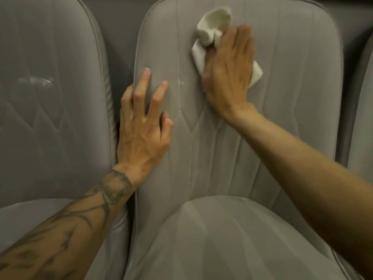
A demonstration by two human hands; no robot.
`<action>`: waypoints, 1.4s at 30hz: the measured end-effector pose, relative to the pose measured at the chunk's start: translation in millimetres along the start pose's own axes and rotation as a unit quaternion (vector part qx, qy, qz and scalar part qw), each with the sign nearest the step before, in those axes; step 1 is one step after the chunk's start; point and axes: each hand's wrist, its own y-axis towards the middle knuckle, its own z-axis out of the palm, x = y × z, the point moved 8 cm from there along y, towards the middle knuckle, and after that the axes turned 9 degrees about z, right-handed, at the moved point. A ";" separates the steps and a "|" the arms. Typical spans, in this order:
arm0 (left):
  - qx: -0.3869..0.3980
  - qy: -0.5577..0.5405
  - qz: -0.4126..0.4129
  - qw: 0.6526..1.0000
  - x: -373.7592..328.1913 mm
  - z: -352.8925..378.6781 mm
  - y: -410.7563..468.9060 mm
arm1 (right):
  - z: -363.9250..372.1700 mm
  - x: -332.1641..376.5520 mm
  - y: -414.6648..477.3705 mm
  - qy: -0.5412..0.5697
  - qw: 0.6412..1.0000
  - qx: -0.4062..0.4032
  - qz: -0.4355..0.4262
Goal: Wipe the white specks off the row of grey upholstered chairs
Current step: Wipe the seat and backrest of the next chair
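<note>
On the chair back (292,81), right hand (228,71) presses cloth (212,27).

The middle chair (282,98) is grey upholstery, smooth and faintly sheeny (stitched seams dusted with white specks (179,85)); the cloth (214,23) is soft, matt white fabric, crumpled.

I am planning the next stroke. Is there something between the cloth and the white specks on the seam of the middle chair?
Nothing visible. The cloth, pressed by the right hand, lies just right of the specks; only bare chair back is between. The left hand rests beyond the seam.
</note>
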 end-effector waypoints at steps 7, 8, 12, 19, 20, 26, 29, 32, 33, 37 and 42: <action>0.007 -0.013 -0.005 1.000 -0.2 -0.7 -0.4 | 8.5 15.3 -7.1 -0.010 0.988 0.075 -0.136; 0.007 -0.014 -0.006 1.000 0.2 -0.5 -0.2 | 7.9 13.7 6.7 0.000 0.995 0.048 -0.088; -0.002 -0.021 0.000 1.000 -0.8 -2.2 0.1 | 8.5 30.2 -38.6 0.024 0.993 0.100 -0.052; -0.002 -0.022 -0.002 1.000 0.3 -2.5 -0.5 | 10.5 25.9 -2.5 0.032 0.995 0.058 -0.075; -0.005 -0.022 0.000 1.000 0.4 -3.0 0.0 | 8.5 28.8 -10.0 0.046 0.997 0.052 -0.036; -0.014 -0.041 0.003 0.999 -1.3 -2.6 -0.5 | 5.8 38.0 -22.3 0.043 0.969 0.145 -0.197; -0.014 -0.045 0.003 0.999 0.4 -2.1 -0.7 | 9.8 31.7 21.4 0.029 0.994 0.054 -0.093; -0.021 -0.059 -0.007 0.998 0.0 -2.2 -1.5 | 13.3 36.9 -8.6 0.049 0.995 0.065 -0.059; -0.023 -0.066 -0.009 0.998 0.2 -1.9 -1.6 | 12.6 38.1 -31.6 0.068 0.989 0.102 -0.078; -0.023 -0.080 -0.012 0.996 3.2 -2.7 -3.0 | 3.1 29.5 -112.2 0.084 0.954 0.222 -0.186; -0.006 -0.077 -0.020 0.997 3.2 -1.8 -1.6 | 11.6 33.3 -43.3 0.043 0.971 0.126 -0.196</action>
